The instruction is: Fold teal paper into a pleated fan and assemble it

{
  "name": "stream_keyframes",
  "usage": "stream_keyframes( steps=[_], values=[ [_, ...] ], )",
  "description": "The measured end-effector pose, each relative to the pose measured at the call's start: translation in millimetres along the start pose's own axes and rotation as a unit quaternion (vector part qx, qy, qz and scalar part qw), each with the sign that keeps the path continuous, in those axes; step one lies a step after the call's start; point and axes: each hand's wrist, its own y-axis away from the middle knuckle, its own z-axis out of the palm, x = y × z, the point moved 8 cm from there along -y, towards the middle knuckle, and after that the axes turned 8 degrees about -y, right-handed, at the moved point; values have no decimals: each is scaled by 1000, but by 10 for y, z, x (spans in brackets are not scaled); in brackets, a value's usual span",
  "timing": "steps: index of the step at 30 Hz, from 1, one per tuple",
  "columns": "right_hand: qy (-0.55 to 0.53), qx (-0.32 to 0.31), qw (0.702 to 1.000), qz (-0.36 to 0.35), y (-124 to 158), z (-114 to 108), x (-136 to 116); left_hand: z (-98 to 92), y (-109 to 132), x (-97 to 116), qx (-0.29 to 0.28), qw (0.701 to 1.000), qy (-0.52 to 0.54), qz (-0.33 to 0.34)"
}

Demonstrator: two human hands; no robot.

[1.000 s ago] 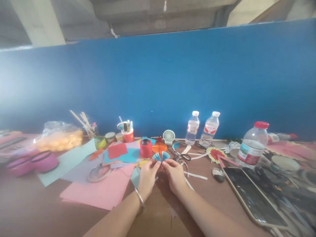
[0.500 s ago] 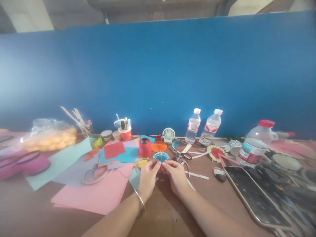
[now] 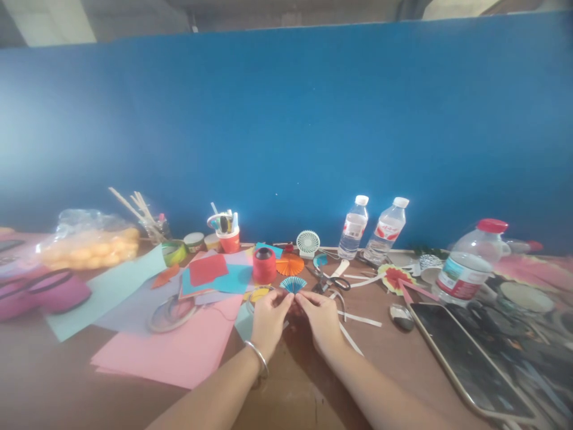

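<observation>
A small pleated blue paper fan (image 3: 293,284) is spread into a half circle, its narrow base pinched between both hands. My left hand (image 3: 271,316), below a silver bangle, grips the base from the left with thumb and fingers closed. From the right, my right hand (image 3: 320,315) pinches the same base. An orange pleated paper fan (image 3: 290,264) lies just beyond, beside a red roll of tape (image 3: 264,266). Scissors (image 3: 333,280) rest to the right of the hands among thin white paper strips (image 3: 362,320).
Coloured paper sheets (image 3: 170,352) spread over the left side of the table. Two water bottles (image 3: 353,228) and a small white fan (image 3: 308,243) stand near the blue partition (image 3: 286,119). A phone (image 3: 470,358), a larger bottle (image 3: 470,263) and a pleated flower (image 3: 394,279) are to the right.
The view has shifted slightly. Both hands keep their pinch on the blue paper fan, with hardly any visible movement.
</observation>
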Motion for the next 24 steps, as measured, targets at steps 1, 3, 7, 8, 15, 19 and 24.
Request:
stream_keyframes(
  steps=[1,3,7,8,15,19,24],
  values=[
    [19,2,1000,-14,9,2,-37,-11,2,11,5,1000,-9,2],
    [57,7,998,-37,18,-4,-89,-30,4,28,13,1000,-25,7],
    [94,8,995,-43,12,-18,-76,-52,1,31,14,998,-53,5],
    [93,6,995,-42,11,-18,-67,-57,-1,37,13,998,-62,5],
    [25,-13,1000,-4,-7,-6,12,-55,-11,165,-5,994,-99,36],
    [7,-15,1000,16,-26,-22,52,-35,-23,206,-13,987,-149,63],
    [64,-37,997,-2,1,30,-46,-26,-7,282,-17,970,-213,113]
  ],
)
